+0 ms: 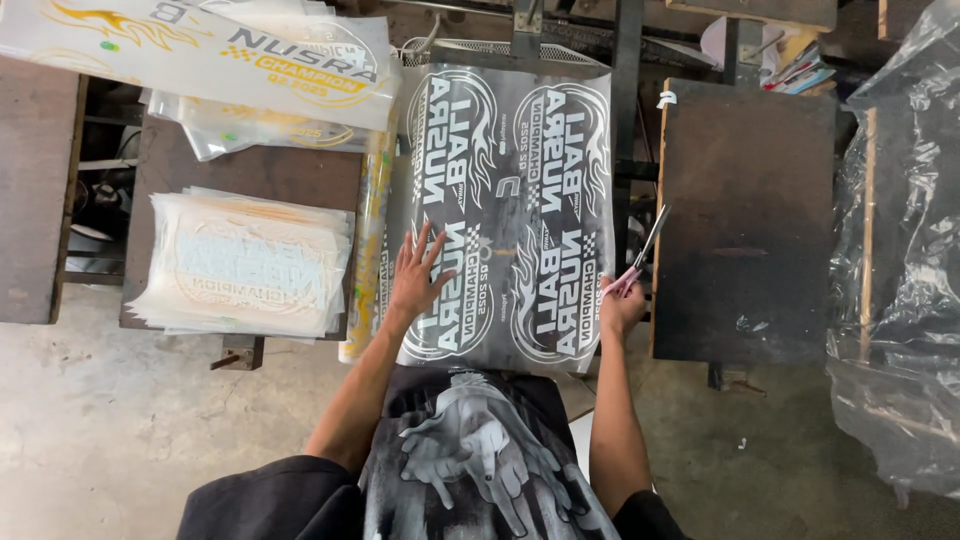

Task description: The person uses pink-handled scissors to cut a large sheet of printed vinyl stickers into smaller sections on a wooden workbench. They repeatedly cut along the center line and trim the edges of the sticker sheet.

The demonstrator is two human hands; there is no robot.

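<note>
— While the left hand (pixel 418 275) lies flat with fingers spread, what is it pinning?
— The printed film sheet (pixel 505 210), keeping it still.
— And the right hand (pixel 622 305)?
— Closed around pink-handled scissors (pixel 640 252) at the sheet's right edge, blades seemingly parted.
— Any containers?
— None; a stack of transfers (pixel 245 262) lies beyond the flat palm.

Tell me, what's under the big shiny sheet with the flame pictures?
The left hand presses flat on the printed sheet; the right hand holds scissors at its edge. A dark board peeks out beside it. What lies directly underneath is covered.
</note>
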